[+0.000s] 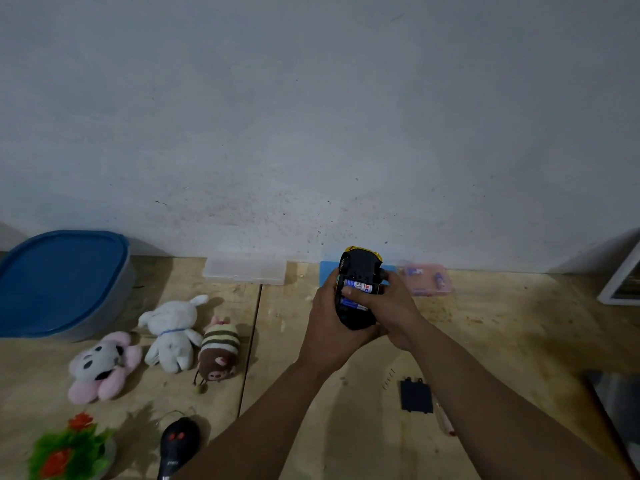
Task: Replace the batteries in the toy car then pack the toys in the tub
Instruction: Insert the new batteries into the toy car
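Observation:
I hold the yellow toy car (358, 271) upside down above the wooden table, its black underside facing me. My left hand (329, 327) grips its body from the left. My right hand (391, 306) wraps it from the right, a finger pressing on the blue batteries (360, 288) in the open compartment. The black battery cover (415, 396) lies on the table below my right forearm, with small screws (388, 377) beside it. The tub (60, 282), closed by a blue lid, stands at the far left.
Three plush toys lie left of centre: a pink panda (100, 365), a white bunny (173, 332), a striped bee (218, 351). A black remote (178, 441) and green-orange toy (69, 448) lie nearer. A clear case (246, 270), pink battery box (427, 278) and screwdriver (445, 419) also lie about.

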